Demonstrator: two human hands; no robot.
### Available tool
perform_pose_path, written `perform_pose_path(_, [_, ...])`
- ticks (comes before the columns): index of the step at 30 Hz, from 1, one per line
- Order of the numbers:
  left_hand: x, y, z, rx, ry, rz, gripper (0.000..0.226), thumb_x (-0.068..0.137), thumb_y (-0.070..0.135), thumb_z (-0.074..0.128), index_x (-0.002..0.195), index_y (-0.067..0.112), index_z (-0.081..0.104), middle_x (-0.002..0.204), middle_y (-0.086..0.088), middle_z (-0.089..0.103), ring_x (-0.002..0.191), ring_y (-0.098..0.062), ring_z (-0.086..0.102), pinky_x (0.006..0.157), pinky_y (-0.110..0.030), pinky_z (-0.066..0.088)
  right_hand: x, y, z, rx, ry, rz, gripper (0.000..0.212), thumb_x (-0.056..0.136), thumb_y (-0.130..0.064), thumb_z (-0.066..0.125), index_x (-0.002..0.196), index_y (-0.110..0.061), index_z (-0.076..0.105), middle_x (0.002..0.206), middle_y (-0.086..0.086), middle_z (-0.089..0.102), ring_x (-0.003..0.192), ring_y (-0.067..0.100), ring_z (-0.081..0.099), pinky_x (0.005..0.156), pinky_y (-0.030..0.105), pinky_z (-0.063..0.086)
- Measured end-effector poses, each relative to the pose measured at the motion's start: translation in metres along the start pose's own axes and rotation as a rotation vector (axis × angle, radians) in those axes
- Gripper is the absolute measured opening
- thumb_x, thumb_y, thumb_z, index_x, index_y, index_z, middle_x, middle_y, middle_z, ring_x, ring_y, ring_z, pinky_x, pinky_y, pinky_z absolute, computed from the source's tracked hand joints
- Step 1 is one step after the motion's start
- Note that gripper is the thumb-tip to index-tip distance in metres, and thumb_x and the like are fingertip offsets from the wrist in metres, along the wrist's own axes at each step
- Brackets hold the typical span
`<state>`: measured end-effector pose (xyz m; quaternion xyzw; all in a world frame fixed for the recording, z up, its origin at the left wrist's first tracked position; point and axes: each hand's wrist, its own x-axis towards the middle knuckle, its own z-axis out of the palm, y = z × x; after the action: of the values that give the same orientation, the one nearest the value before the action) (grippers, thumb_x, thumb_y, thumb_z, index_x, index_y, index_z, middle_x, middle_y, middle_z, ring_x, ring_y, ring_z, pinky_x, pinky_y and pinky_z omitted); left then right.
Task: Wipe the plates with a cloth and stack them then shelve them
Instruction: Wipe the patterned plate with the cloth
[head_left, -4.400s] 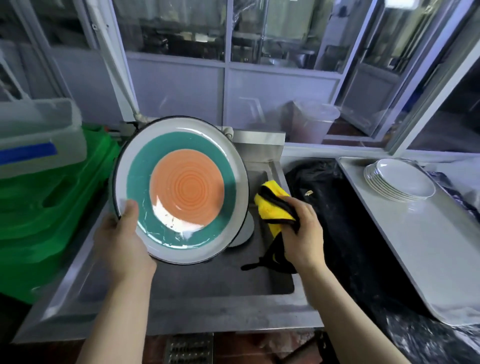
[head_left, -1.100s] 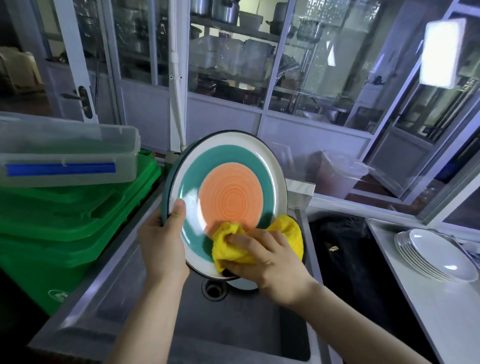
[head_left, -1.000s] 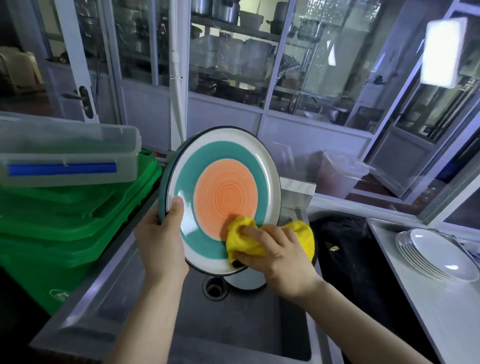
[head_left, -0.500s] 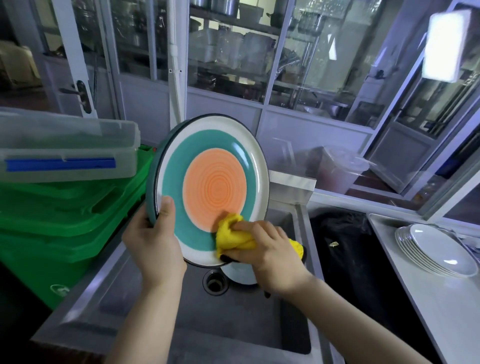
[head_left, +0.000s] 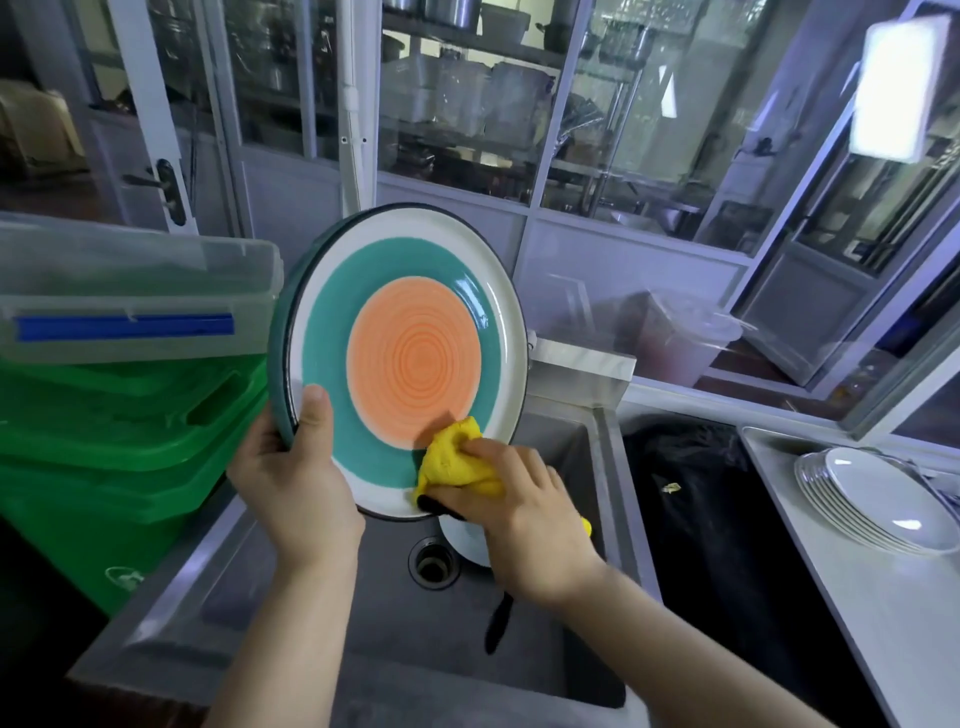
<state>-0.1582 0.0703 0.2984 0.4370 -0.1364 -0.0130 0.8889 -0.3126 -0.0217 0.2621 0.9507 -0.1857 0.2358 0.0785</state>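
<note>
Green bins crowd the left; stacked white plates occupy the right counter.

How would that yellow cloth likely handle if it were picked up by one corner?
The yellow cloth would probably hang limp: it sits bunched and creased in the right hand. It looks light, since a loose fingertip grip holds it. It likely grips rather than slides, pressed against the glossy plate.

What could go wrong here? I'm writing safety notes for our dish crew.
1. The colourful plate is tilted above the sink, and only the left hand grips its rim; a push from the yellow cloth in the right hand might slip it loose.
2. If dropped, it would probably strike the white dish below, by the drain.
</note>
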Motion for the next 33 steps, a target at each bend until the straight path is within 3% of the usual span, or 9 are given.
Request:
perform_pose_path(5, [-0.006, 0.003, -0.001, 0.073, -0.052, 0.029, 0.010, 0.072, 0.040, 0.066, 0.064, 0.037, 0.068, 0.058, 0.016, 0.056, 0.067, -0.015, 0.046, 0.064, -0.031, 0.037, 0.026, 0.044, -0.015, -0.422, -0.101, 0.167, 0.050, 0.085, -0.017, 0.049, 0.128, -0.039, 0.056, 0.141, 0.008, 0.046, 0.107, 0.035, 0.051, 0.077, 0.043, 0.045])
perform_pose_path(8, [-0.011, 0.006, 0.005, 0.129, -0.151, 0.059, 0.007, 0.073, 0.044, 0.064, 0.072, 0.044, 0.071, 0.061, 0.020, 0.064, 0.060, 0.000, 0.053, 0.059, -0.019, 0.043, 0.062, 0.060, -0.040, -0.661, 0.111, 0.208, 0.038, 0.086, -0.015, 0.043, 0.113, -0.029, 0.067, 0.128, 0.009, 0.057, 0.090, 0.031, 0.059, 0.063, 0.036, 0.043])
perform_pose_path(12, [-0.014, 0.007, 0.006, 0.149, -0.195, 0.069, 0.009, 0.074, 0.045, 0.063, 0.073, 0.040, 0.071, 0.059, 0.020, 0.063, 0.055, 0.005, 0.052, 0.054, -0.013, 0.040, 0.088, 0.078, -0.062, -0.721, 0.406, 0.095, 0.039, 0.091, -0.013, 0.049, 0.126, -0.026, 0.061, 0.132, 0.009, 0.034, 0.095, 0.034, 0.061, 0.068, 0.042, 0.044])
perform_pose_path(15, [-0.013, 0.009, 0.007, 0.080, -0.179, 0.009, 0.012, 0.071, 0.045, 0.064, 0.066, 0.037, 0.070, 0.055, 0.019, 0.059, 0.053, 0.004, 0.049, 0.053, -0.013, 0.040, 0.082, 0.075, -0.059, -0.645, 0.412, 0.062, 0.047, 0.086, -0.008, 0.052, 0.130, -0.024, 0.059, 0.135, 0.009, 0.032, 0.095, 0.037, 0.059, 0.070, 0.044, 0.044])
perform_pose_path(19, [-0.010, 0.013, 0.009, -0.049, -0.098, -0.090, 0.015, 0.066, 0.042, 0.069, 0.062, 0.028, 0.071, 0.059, 0.013, 0.063, 0.060, -0.008, 0.056, 0.059, -0.022, 0.044, 0.052, 0.050, -0.043, -0.291, 0.292, 0.079, 0.061, 0.073, -0.003, 0.051, 0.130, -0.021, 0.060, 0.137, 0.017, 0.051, 0.093, 0.042, 0.055, 0.073, 0.047, 0.049])
perform_pose_path(23, [-0.002, 0.016, 0.010, -0.105, -0.007, -0.172, 0.009, 0.071, 0.031, 0.071, 0.065, 0.025, 0.074, 0.073, 0.000, 0.065, 0.080, -0.024, 0.058, 0.076, -0.043, 0.045, 0.023, 0.004, -0.022, -0.007, 0.180, -0.229, 0.056, 0.082, -0.012, 0.042, 0.134, -0.028, 0.056, 0.143, 0.007, 0.045, 0.110, 0.037, 0.051, 0.088, 0.043, 0.045])
perform_pose_path(26, [-0.001, 0.017, 0.010, -0.116, -0.002, -0.199, 0.011, 0.076, 0.025, 0.066, 0.072, 0.021, 0.075, 0.082, -0.004, 0.069, 0.087, -0.029, 0.062, 0.087, -0.056, 0.048, 0.024, 0.001, -0.025, 0.044, 0.122, -0.344, 0.053, 0.085, -0.011, 0.044, 0.131, -0.033, 0.057, 0.145, 0.000, 0.043, 0.116, 0.032, 0.051, 0.088, 0.039, 0.045])
perform_pose_path(29, [-0.003, 0.019, 0.009, -0.118, -0.024, -0.186, 0.009, 0.076, 0.024, 0.065, 0.078, 0.019, 0.073, 0.080, -0.002, 0.069, 0.086, -0.026, 0.062, 0.081, -0.047, 0.048, 0.037, 0.021, -0.039, 0.017, 0.170, -0.193, 0.051, 0.086, -0.007, 0.040, 0.124, -0.029, 0.065, 0.139, 0.009, 0.053, 0.105, 0.037, 0.056, 0.083, 0.042, 0.051])
perform_pose_path(33, [-0.007, 0.020, 0.008, -0.122, -0.073, -0.167, 0.010, 0.067, 0.032, 0.073, 0.067, 0.022, 0.072, 0.070, 0.002, 0.064, 0.079, -0.025, 0.055, 0.074, -0.041, 0.042, 0.064, 0.038, -0.054, 0.089, 0.209, 0.328, 0.057, 0.088, 0.001, 0.049, 0.135, -0.031, 0.055, 0.149, 0.013, 0.037, 0.117, 0.043, 0.044, 0.095, 0.046, 0.044])
